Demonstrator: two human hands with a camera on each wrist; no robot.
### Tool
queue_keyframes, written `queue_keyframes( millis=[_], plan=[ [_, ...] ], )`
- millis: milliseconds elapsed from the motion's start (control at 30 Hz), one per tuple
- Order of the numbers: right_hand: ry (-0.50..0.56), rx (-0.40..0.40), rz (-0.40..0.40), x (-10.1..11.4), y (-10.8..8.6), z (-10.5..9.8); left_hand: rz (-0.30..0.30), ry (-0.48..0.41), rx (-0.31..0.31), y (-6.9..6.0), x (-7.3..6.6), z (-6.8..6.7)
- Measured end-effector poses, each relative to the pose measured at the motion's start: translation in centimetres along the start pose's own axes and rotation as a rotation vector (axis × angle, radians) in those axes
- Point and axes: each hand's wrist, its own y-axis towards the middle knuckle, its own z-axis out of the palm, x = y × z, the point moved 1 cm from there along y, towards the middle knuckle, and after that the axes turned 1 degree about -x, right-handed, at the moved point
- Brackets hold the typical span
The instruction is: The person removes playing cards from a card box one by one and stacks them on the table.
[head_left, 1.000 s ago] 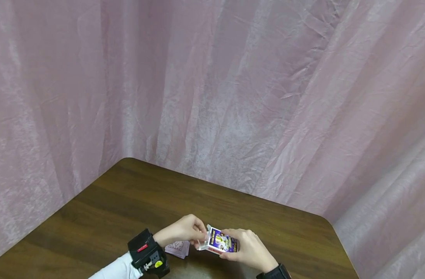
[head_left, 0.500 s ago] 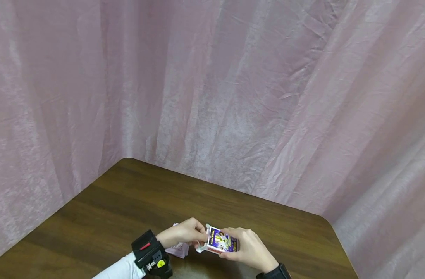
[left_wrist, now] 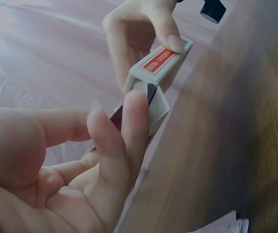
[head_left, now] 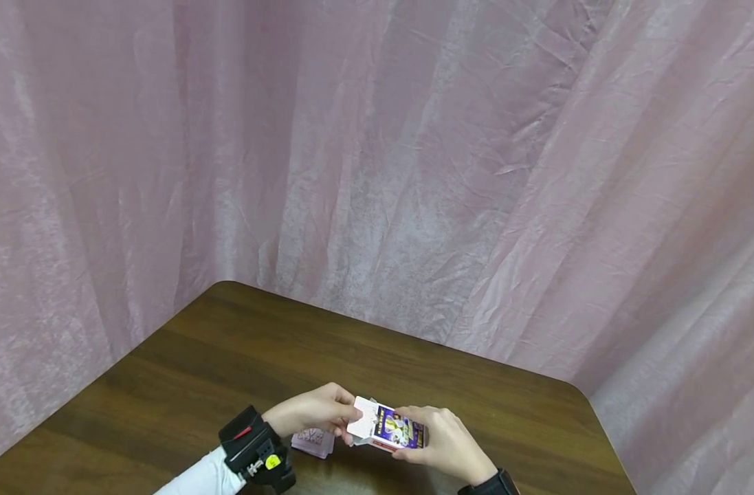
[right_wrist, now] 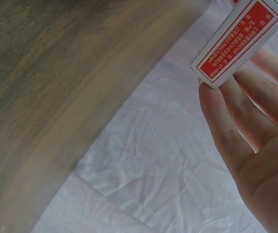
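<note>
My right hand (head_left: 445,440) grips a purple and white card box (head_left: 398,427) by its right end, fingers along one edge and thumb on the other. At the box's open left end, my left hand (head_left: 321,410) pinches a white card (head_left: 366,416) that sticks out of it. In the left wrist view, dark card edges (left_wrist: 115,116) show between the left fingers at the box's mouth. The right wrist view shows the box's red-printed side (right_wrist: 238,41) above the right fingers. Beside and partly under the left hand lies a small stack of pink-patterned cards (head_left: 313,443).
A brown wooden table (head_left: 278,344) with rounded far corners lies under both hands. Pink curtains (head_left: 377,172) hang behind the table and along its sides. Black devices are strapped to both wrists.
The left hand, earlier with its fingertips at the box's mouth, has drawn back slightly left, and a white card now shows out of the box. The right hand has hardly moved.
</note>
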Motion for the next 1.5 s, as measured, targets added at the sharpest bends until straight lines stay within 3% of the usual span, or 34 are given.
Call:
queue_keyframes(
  millis=[133, 533, 900, 1167, 1500],
  plan=[
    [-0.003, 0.005, 0.009, 0.0, -0.1, 0.0, -0.001, -0.056, 0.009, -0.4, 0.0, -0.7],
    [0.0, 0.011, 0.032, -0.2, -0.4, 0.2, 0.052, -0.053, 0.044, -1.4, 0.3, -3.0],
    [0.021, 0.019, 0.045, -0.3, -0.7, 0.7, 0.034, -0.153, -0.006, -2.2, 0.2, -5.5],
    [0.034, 0.034, 0.054, -0.5, -0.7, 1.1, 0.034, -0.169, -0.071, -2.5, 0.6, -7.2],
    [0.028, 0.033, 0.041, -0.5, -0.6, 1.1, 0.014, -0.173, -0.088, -2.3, 1.6, -8.7]
  ],
)
